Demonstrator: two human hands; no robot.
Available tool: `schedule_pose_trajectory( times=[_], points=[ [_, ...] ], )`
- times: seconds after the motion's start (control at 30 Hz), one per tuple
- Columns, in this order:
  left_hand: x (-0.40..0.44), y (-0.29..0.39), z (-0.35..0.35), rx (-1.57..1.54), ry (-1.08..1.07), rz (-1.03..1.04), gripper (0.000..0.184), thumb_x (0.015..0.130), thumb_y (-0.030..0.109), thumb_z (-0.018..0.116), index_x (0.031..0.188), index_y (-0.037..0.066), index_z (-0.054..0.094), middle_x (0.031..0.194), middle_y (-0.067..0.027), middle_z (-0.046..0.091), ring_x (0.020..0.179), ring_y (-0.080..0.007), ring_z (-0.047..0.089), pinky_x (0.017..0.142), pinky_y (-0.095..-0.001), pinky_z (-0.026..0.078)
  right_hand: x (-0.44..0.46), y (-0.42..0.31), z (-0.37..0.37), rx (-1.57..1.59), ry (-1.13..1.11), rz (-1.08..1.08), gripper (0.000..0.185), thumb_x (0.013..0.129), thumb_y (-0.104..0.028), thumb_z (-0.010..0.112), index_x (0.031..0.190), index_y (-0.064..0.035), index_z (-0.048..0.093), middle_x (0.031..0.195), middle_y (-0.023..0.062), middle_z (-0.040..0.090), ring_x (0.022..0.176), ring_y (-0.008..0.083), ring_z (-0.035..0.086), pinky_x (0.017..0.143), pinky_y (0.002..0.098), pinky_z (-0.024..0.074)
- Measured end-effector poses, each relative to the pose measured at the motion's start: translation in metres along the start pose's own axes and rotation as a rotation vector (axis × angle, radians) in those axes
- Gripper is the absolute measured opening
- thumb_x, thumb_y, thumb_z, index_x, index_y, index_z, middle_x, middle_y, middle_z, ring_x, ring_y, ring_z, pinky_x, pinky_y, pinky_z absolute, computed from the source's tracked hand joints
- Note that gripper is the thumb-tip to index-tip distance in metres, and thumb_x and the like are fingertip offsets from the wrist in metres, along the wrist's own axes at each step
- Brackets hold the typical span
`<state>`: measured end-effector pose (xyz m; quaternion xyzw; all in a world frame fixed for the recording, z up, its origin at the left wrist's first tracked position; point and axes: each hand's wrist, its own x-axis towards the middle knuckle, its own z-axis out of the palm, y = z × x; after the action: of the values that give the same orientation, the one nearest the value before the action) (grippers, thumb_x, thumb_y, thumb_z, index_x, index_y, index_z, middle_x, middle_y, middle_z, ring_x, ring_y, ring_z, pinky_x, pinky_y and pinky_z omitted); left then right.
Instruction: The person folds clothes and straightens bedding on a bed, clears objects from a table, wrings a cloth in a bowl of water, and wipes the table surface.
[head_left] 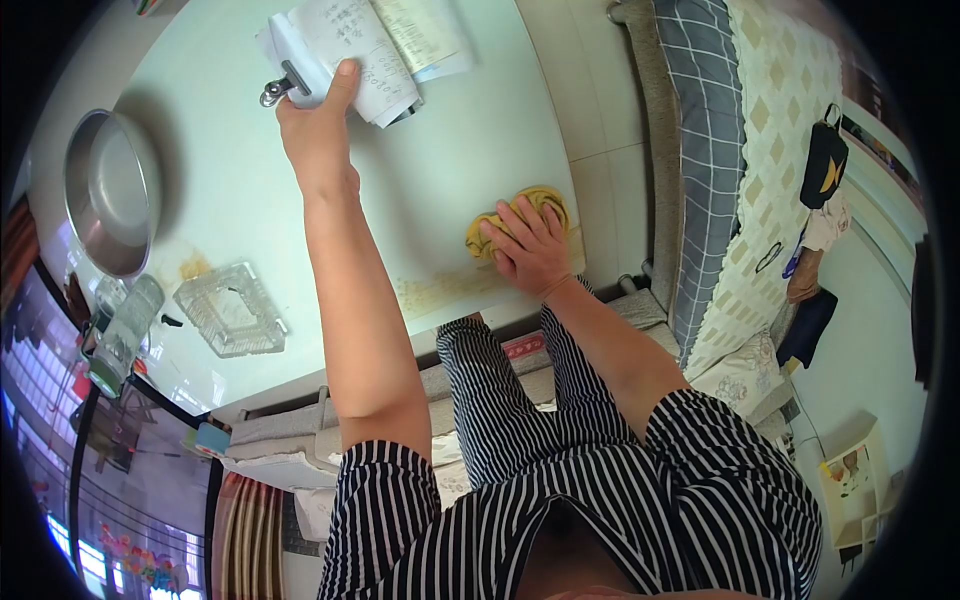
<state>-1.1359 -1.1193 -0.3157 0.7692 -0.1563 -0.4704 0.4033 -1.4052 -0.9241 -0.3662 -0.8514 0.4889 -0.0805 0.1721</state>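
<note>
My left hand (322, 140) grips a stack of handwritten papers (350, 50) near its edge, thumb on top and the other fingers hidden beneath. A metal binder clip (287, 84) is fixed to the stack right by that hand. Under my right hand (533, 250) lies a bunched yellow cloth (487, 236), pressed on the white tabletop (440, 180) near its right edge. The fingers curve over the cloth. Brownish smears (430, 287) mark the surface just left of the cloth, along the table's near edge.
At the left stand a metal basin (112, 190), a clear plastic tray (232, 310) and a clear bottle (130, 330). A yellowish stain (194, 265) lies above the tray. Beyond the table's right edge is a sofa with a checked cushion (712, 150).
</note>
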Motion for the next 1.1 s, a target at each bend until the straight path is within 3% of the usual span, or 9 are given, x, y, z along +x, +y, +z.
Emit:
schedule_pose_trajectory(
  times=[0.13,0.23,0.3,0.33,0.57,0.67,0.73,0.97,1.1],
  points=[
    [-0.001,-0.015,-0.030,-0.011,0.019,-0.049,0.070,0.088,0.037,0.073,0.137,-0.006,0.046,0.137,-0.0193,0.051,0.129,-0.0308,0.047,0.112,-0.0449,0.032,-0.002,0.001,0.003,-0.012,0.005,-0.008,0.046,0.088,-0.027,0.057,0.134,-0.0299,0.060,0.146,0.0003,0.051,0.138,0.0236,0.044,0.116,0.0484,0.0257],
    [-0.019,-0.037,-0.060,0.010,0.072,0.015,0.054,0.097,0.038,0.062,0.130,-0.005,0.056,0.128,-0.0130,0.058,0.112,-0.0231,0.055,0.097,-0.0375,0.042,-0.003,0.001,0.005,-0.025,0.001,-0.013,0.046,0.088,-0.027,0.057,0.134,-0.0289,0.060,0.147,0.0012,0.050,0.138,0.0243,0.043,0.115,0.0501,0.0272],
    [-0.033,-0.072,-0.089,0.548,0.116,0.440,0.041,0.102,0.027,0.052,0.131,-0.003,0.057,0.130,-0.0139,0.057,0.113,-0.0262,0.057,0.100,-0.0392,0.043,-0.004,0.000,0.005,-0.016,-0.019,-0.008,0.047,0.088,-0.027,0.057,0.135,-0.0279,0.060,0.148,0.0019,0.049,0.138,0.0252,0.043,0.114,0.0514,0.0279],
    [-0.043,-0.088,-0.102,0.670,0.077,0.521,0.037,0.101,0.014,0.048,0.134,0.001,0.055,0.139,-0.0178,0.053,0.128,-0.0365,0.049,0.109,-0.0469,0.037,-0.004,0.001,0.004,-0.016,-0.032,-0.007,0.048,0.088,-0.026,0.057,0.136,-0.0269,0.059,0.149,0.0027,0.048,0.138,0.0261,0.043,0.114,0.0528,0.0286],
    [-0.065,-0.191,-0.176,1.172,0.024,0.785,0.048,0.102,0.019,0.042,0.149,0.008,0.041,0.154,-0.0111,0.040,0.145,-0.0306,0.032,0.121,-0.0473,0.020,-0.006,-0.007,0.011,-0.018,-0.049,0.013,0.053,0.088,-0.024,0.057,0.141,-0.0183,0.054,0.152,0.0091,0.043,0.142,0.0329,0.038,0.114,0.0561,0.0274],
    [-0.064,-0.195,-0.171,1.152,0.043,0.785,0.049,0.102,0.021,0.040,0.150,0.011,0.041,0.156,-0.0066,0.038,0.146,-0.0262,0.031,0.122,-0.0467,0.019,0.004,-0.022,0.022,-0.104,0.036,0.164,0.056,0.089,-0.023,0.056,0.143,-0.0140,0.050,0.154,0.0140,0.039,0.143,0.0375,0.034,0.114,0.0574,0.0262],
    [-0.061,-0.195,-0.172,1.140,0.051,0.791,0.049,0.103,0.022,0.038,0.150,0.010,0.041,0.156,-0.0080,0.039,0.146,-0.0273,0.031,0.121,-0.0476,0.019,0.025,-0.050,0.050,-0.265,0.246,0.511,0.056,0.088,-0.022,0.055,0.143,-0.0101,0.048,0.153,0.0167,0.039,0.143,0.0409,0.032,0.114,0.0581,0.0246],
    [-0.060,-0.198,-0.175,1.102,0.048,0.850,0.048,0.103,0.023,0.037,0.148,0.008,0.043,0.156,-0.0096,0.039,0.146,-0.0283,0.032,0.121,-0.0483,0.019,0.160,-0.160,0.070,0.055,0.121,0.251,0.048,0.089,-0.021,0.056,0.136,-0.0084,0.054,0.143,0.0150,0.049,0.140,0.0359,0.036,0.113,0.0550,0.0260],
    [-0.058,-0.206,-0.176,1.075,0.071,0.892,0.047,0.103,0.024,0.037,0.147,0.008,0.043,0.155,-0.0107,0.039,0.146,-0.0285,0.032,0.121,-0.0471,0.019,0.145,-0.183,0.088,0.146,0.270,0.085,0.045,0.086,-0.023,0.061,0.130,-0.0151,0.060,0.139,0.0094,0.053,0.136,0.0300,0.042,0.112,0.0521,0.0307]
  ],
)
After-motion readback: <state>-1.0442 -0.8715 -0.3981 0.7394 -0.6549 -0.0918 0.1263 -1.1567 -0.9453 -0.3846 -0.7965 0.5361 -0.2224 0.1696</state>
